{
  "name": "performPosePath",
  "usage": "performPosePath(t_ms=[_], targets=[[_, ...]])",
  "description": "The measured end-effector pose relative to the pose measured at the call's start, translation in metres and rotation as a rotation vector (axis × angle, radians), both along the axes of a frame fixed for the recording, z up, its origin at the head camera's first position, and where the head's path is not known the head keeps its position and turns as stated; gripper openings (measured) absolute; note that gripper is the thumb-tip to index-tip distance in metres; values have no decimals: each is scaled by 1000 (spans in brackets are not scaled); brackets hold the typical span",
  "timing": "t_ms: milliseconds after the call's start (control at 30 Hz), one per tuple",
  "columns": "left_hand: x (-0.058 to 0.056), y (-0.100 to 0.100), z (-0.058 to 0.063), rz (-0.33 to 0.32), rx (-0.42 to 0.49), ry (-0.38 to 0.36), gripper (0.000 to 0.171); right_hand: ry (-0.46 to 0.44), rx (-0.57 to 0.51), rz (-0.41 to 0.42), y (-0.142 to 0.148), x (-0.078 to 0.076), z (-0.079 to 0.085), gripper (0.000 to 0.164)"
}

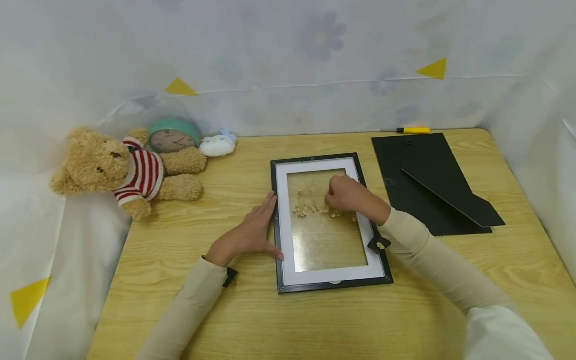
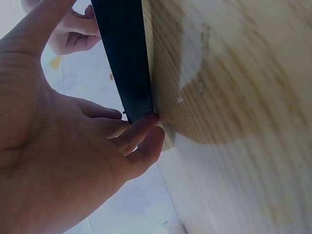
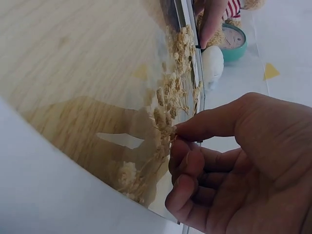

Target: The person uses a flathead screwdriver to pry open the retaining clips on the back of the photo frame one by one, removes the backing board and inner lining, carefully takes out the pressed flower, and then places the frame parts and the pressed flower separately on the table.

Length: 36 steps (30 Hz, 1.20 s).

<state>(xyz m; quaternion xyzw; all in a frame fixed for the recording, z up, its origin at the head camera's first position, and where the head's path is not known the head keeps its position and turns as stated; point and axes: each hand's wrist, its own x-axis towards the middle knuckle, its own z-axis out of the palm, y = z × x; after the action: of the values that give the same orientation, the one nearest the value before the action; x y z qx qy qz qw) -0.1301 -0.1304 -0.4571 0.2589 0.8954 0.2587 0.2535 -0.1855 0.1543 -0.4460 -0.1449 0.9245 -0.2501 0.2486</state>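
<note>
A black picture frame [image 1: 315, 287] with a white mat [image 1: 329, 275] lies flat on the table, a glass pane [image 1: 325, 245] showing at its middle. Small dried flowers [image 1: 302, 210] spread in a row across the glass. My right hand [image 1: 348, 194] is over the pane's upper right; in the right wrist view its thumb and forefinger pinch a dried flower sprig [image 3: 168, 130]. Along the frame's left side rests my left hand [image 1: 249, 232], with fingers extended and thumb spread, touching the black edge [image 2: 124, 53].
Right of the frame lies a black backing board [image 1: 391, 200] with its stand flap raised. A yellow-handled screwdriver [image 1: 416, 130] is behind it. A teddy bear [image 1: 144, 172], a green clock [image 1: 173, 135] and a small white plush [image 1: 219, 145] occupy the back left.
</note>
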Motion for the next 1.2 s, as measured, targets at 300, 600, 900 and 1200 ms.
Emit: performPosePath(t_ms=[300, 600, 900, 1200], targets=[[-1, -1, -1, 0, -4, -15, 147, 90, -128, -39, 14, 11, 8, 35], [-1, -3, -2, -9, 3, -17, 147, 188, -188, -89, 24, 32, 20, 19], [-1, -1, -4, -9, 15, -29, 146, 259, -245, -122, 27, 50, 30, 18], [0, -2, -4, 4, 14, -33, 147, 290, -269, -161, 40, 68, 46, 16]])
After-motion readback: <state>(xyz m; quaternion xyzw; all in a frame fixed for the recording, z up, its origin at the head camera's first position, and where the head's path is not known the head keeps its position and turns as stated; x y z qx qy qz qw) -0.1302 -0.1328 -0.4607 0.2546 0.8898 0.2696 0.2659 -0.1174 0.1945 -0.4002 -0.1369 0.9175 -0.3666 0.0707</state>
